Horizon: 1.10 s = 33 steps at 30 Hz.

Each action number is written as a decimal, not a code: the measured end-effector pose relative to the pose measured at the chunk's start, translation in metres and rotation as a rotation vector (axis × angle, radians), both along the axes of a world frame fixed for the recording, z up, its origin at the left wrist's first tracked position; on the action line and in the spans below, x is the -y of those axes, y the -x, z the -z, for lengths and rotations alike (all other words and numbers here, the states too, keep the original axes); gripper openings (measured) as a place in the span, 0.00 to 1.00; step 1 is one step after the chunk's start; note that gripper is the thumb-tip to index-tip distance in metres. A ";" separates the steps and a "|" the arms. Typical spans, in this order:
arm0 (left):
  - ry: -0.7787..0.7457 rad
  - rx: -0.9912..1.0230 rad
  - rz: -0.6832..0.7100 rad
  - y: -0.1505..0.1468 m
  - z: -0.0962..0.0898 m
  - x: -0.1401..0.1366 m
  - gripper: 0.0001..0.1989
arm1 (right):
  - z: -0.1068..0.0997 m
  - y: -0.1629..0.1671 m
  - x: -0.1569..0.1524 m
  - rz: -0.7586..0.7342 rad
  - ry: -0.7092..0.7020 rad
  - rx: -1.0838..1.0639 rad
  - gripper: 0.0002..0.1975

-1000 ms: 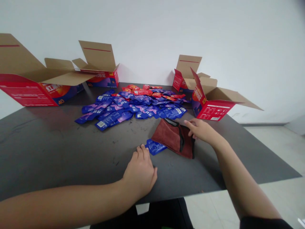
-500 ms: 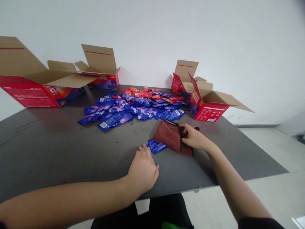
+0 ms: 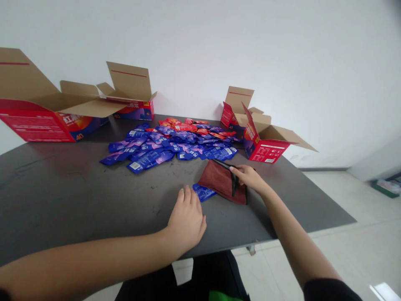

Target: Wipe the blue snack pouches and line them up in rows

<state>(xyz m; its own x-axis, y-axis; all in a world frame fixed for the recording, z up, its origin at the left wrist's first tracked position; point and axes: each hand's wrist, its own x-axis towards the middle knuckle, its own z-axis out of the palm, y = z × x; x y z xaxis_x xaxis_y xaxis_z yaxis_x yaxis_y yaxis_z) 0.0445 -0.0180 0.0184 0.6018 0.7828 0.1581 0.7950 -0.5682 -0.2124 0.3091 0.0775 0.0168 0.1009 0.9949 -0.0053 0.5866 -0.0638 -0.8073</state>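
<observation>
My right hand (image 3: 249, 177) pinches the black edge of a folded brown cloth (image 3: 216, 177), thumb and fingers closed on it. The cloth lies on the grey table and covers part of a blue sachet (image 3: 203, 192). Just left of that sachet, my left hand (image 3: 187, 219) rests on the tabletop, fingers side by side and loosely extended, holding nothing. Its fingertips are close to the sachet's end; whether they touch it I cannot tell. Beyond both hands spreads a pile of blue sachets (image 3: 150, 156), with red sachets (image 3: 184, 126) towards its back.
Two flapped-open cartons stand at the left, a large one (image 3: 40, 125) and one behind it (image 3: 138, 109). Two more stand at the right, a nearer carton (image 3: 269, 150) and a farther one (image 3: 227, 115). A white wall (image 3: 188, 50) is behind the table (image 3: 94, 200).
The view has shifted slightly. My right hand has drawn up the cloth's black edge, and its fingers are now closer together on it. My left hand stays on the table.
</observation>
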 end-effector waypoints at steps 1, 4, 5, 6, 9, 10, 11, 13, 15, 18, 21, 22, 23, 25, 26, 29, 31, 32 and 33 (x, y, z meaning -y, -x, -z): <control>-0.006 0.031 0.042 -0.001 -0.002 -0.001 0.25 | -0.001 0.002 0.001 -0.049 0.025 0.021 0.20; 0.041 0.119 0.184 -0.011 -0.006 -0.008 0.21 | -0.003 0.009 0.003 -0.189 0.065 0.083 0.16; 0.064 0.142 0.227 -0.015 -0.006 -0.011 0.21 | -0.004 0.011 0.003 -0.197 0.045 0.073 0.15; 0.080 0.159 0.268 -0.020 -0.005 -0.015 0.21 | -0.004 0.013 0.003 -0.184 0.015 0.042 0.13; 0.071 0.178 0.332 -0.033 -0.004 -0.024 0.25 | -0.006 0.014 0.003 -0.090 -0.056 -0.101 0.12; 0.060 0.175 0.339 -0.036 -0.004 -0.026 0.26 | -0.008 0.014 0.003 -0.058 -0.055 -0.159 0.12; 0.049 0.173 0.349 -0.039 -0.004 -0.028 0.26 | -0.010 0.013 0.004 -0.031 -0.048 -0.225 0.13; 0.032 0.168 0.388 -0.044 -0.008 -0.029 0.26 | -0.014 0.010 0.006 0.019 -0.025 -0.385 0.11; 0.024 0.166 0.439 -0.050 -0.012 -0.029 0.25 | -0.019 0.008 0.007 0.054 0.004 -0.517 0.09; 0.026 0.184 0.473 -0.063 -0.016 -0.032 0.25 | -0.026 0.007 0.007 0.046 0.019 -0.641 0.07; 0.026 0.210 0.448 -0.078 -0.010 -0.038 0.26 | -0.030 0.004 0.007 0.042 -0.004 -0.737 0.06; 0.027 0.213 0.421 -0.082 -0.006 -0.040 0.26 | -0.031 0.002 0.008 0.047 -0.016 -0.746 0.07; 0.029 0.215 0.390 -0.084 -0.002 -0.042 0.25 | -0.030 -0.001 0.009 0.050 -0.034 -0.736 0.08; 0.038 0.230 0.339 -0.086 0.005 -0.045 0.24 | -0.025 -0.009 0.012 0.057 -0.107 -0.635 0.12; 0.041 0.243 0.331 -0.086 0.007 -0.045 0.24 | -0.020 -0.013 0.014 0.063 -0.154 -0.530 0.15; 0.039 0.285 0.348 -0.083 0.011 -0.045 0.21 | -0.006 -0.027 0.021 0.046 -0.210 -0.125 0.18; 0.040 0.297 0.344 -0.083 0.012 -0.044 0.19 | -0.002 -0.034 0.027 0.029 -0.180 0.073 0.18; 0.041 0.299 0.331 -0.083 0.013 -0.043 0.19 | -0.003 -0.037 0.029 0.045 -0.182 0.135 0.18; 0.038 0.300 0.315 -0.084 0.013 -0.043 0.19 | -0.005 -0.040 0.032 0.081 -0.200 0.176 0.19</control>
